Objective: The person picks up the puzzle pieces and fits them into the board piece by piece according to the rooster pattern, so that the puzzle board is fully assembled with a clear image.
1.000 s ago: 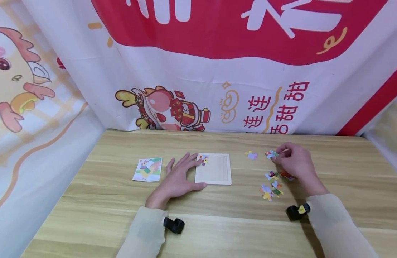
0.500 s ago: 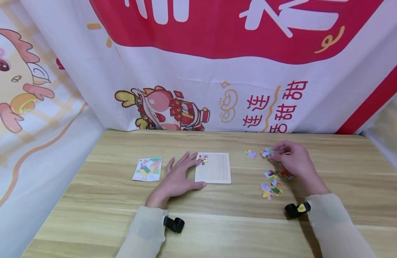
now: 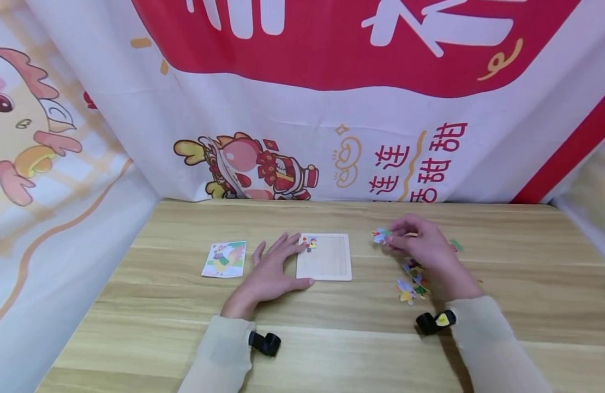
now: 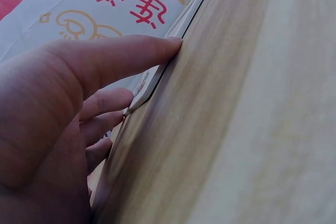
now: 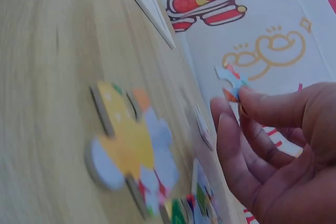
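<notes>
My left hand (image 3: 273,273) rests at the left side of a shallow wooden puzzle tray (image 3: 324,267). Its fairly straight thumb touches the near edge and its fingertips reach the far left corner, as the left wrist view shows. One colourful puzzle piece (image 3: 310,244) lies in that corner of the tray. Above the table to the right, my right hand (image 3: 425,243) pinches a puzzle piece (image 5: 231,81) between thumb and fingers. Beneath this hand and wrist lie several loose puzzle pieces (image 3: 407,292), partly hidden by the arm.
A square picture card (image 3: 225,258) of a cartoon bird lies left of the left hand. A green bit of a puzzle piece (image 3: 456,245) shows right of the right hand. A printed cloth (image 3: 282,98) hangs behind the table's back edge.
My right hand has lifted the puzzle piece and moved left with it, over the spot where another piece lay. My left hand and the tray have stayed in place.
</notes>
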The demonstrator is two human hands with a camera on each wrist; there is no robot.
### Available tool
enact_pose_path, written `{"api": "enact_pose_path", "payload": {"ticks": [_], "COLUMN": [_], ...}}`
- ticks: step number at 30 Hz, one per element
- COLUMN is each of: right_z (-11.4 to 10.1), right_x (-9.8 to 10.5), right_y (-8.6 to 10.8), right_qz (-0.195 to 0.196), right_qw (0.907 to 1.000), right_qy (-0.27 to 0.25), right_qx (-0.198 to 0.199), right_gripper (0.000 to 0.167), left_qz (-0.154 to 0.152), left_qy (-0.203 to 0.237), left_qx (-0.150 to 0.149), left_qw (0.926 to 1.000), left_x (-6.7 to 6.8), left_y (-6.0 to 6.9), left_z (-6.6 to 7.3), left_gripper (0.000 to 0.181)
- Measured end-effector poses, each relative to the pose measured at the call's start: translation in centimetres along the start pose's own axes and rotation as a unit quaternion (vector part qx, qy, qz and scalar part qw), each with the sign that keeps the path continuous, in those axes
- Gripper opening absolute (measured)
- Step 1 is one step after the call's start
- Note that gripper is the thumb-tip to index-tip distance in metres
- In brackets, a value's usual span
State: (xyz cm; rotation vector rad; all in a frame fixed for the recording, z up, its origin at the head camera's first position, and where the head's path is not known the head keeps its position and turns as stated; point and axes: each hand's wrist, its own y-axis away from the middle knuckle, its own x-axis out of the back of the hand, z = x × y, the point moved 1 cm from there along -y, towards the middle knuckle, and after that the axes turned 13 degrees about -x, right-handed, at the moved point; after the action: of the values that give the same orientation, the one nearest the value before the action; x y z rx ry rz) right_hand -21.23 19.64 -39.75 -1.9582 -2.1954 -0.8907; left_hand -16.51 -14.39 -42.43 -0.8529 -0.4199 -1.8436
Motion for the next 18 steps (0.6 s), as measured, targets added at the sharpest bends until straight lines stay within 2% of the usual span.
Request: {"api": "enact_pose_path", "payload": {"ticks": [8,11,18], "right_z": [-0.8,-1.0,-1.9], "right_x": [-2.0,-2.7,-4.4], "right_y": [-0.2,-0.3,-0.6], "right_qz": [-0.024,-0.031,-0.024], "right_qw": [0.9991,0.9990,0.9984], "right_qy": [0.011,0.011,0.027], "right_qx": [0.031,0.031,0.044], "right_gripper": [0.026,0.025,0.022], "left_qz": [0.002,0.002,0.000], "left_qy": [0.001,0.000,-0.004], "left_qx": [0.000,0.000,0.000], "left_qw": [1.0000,1.0000,1.0000], "left_x": [0.1,0.1,0.1], "left_y": [0.1,0.1,0.1], "left_z": [-0.2,-0.2,-0.1], "left_gripper": [0.080,0.080,0.080]}}
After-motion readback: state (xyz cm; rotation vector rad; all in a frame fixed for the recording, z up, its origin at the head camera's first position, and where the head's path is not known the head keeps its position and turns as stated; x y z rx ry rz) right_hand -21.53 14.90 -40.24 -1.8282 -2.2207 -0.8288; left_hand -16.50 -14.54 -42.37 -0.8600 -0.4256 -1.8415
